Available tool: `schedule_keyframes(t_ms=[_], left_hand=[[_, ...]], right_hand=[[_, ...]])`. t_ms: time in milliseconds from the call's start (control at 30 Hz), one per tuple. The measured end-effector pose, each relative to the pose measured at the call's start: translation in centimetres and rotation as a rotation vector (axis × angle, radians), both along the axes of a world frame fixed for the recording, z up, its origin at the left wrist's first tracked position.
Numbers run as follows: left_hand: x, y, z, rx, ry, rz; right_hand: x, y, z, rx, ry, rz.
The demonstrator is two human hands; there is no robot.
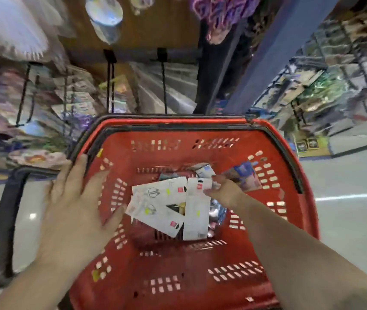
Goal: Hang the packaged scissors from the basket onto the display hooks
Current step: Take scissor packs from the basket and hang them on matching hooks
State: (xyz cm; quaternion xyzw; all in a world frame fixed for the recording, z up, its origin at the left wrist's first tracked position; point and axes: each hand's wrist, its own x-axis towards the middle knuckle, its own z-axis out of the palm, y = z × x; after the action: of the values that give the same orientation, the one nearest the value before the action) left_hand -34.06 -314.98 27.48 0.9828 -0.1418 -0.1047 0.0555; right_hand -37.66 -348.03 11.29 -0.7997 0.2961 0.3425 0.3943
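Left hand spread wide, fingers straight, resting on the left rim of the red basket. Right hand is inside the basket, fingers pinching the top edge of one packaged scissors. More white packs lie between the hands. Display hooks stand beyond both hands.

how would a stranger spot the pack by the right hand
Look in the red basket, at the white packs on its floor. It is the tall narrow pack on the right, top corner at the right hand; the neighbours lie wider, slanted.
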Motion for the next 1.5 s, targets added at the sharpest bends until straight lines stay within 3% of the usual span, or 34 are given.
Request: schedule_keyframes(t_ms=[133, 233, 333, 500, 600, 733, 833, 1000, 1067, 1133, 1233, 1333, 1500], left_hand=[[-0.3, 0.1, -0.8, -0.018, -0.028, -0.005], [-0.2, 0.3, -1.3, -0.017, -0.068, 0.0], [-0.3, 0.3, -1.7, 0.0, -0.084, 0.009], [-0.9, -0.4, -1.0, 0.018, -0.104, -0.012], [-2.0, -2.8, -0.9, -0.058, 0.021, -0.02], [-3.0, -7.2, -1.0, -0.096, 0.342, -0.019], [-2.9, -9.6, -1.0, -0.006, 0.475, -0.059], [-1.2, -8.6, -1.9, -0.073, 0.211, 0.042], [-0.1, -7.7, -1.5, -0.094, 0.248, 0.172], [0.5, -6.8, -1.5, -0.163, 0.309, 0.315], [0.5, -6.2, -1.3, -0.355, 0.433, 0.582], [0.2, -5.9, -1.0, -0.494, 0.522, 0.78], [0.2, -5.8, -1.6, -0.587, 0.56, 0.937]], right_hand=[[1.5, 0.5, -6.0, -0.033, 0.035, 0.181], [2.6, 1.7, -5.2, -0.264, 0.048, 0.408], [2.7, 2.2, -4.3, -0.406, 0.035, 0.475], [2.5, 2.6, -0.9, -0.254, 0.012, 0.571], [2.9, 2.7, 3.4, -0.188, -0.107, 0.579], [3.5, 2.9, 9.8, -0.085, -0.303, 0.396], [4.1, 4.3, 14.5, 0.23, -0.314, 0.044], [5.2, 5.8, 16.6, 0.656, -0.175, -0.267], [5.7, 5.4, 14.5, 0.743, -0.13, -0.368], [6.0, 5.0, 10.2, 0.532, -0.182, -0.329], [6.0, 4.9, 2.4, 0.028, -0.206, 0.221], [6.1, 6.2, -2.7, -0.139, -0.115, 0.609], [5.9, 7.1, -7.2, -0.299, -0.016, 0.612]])
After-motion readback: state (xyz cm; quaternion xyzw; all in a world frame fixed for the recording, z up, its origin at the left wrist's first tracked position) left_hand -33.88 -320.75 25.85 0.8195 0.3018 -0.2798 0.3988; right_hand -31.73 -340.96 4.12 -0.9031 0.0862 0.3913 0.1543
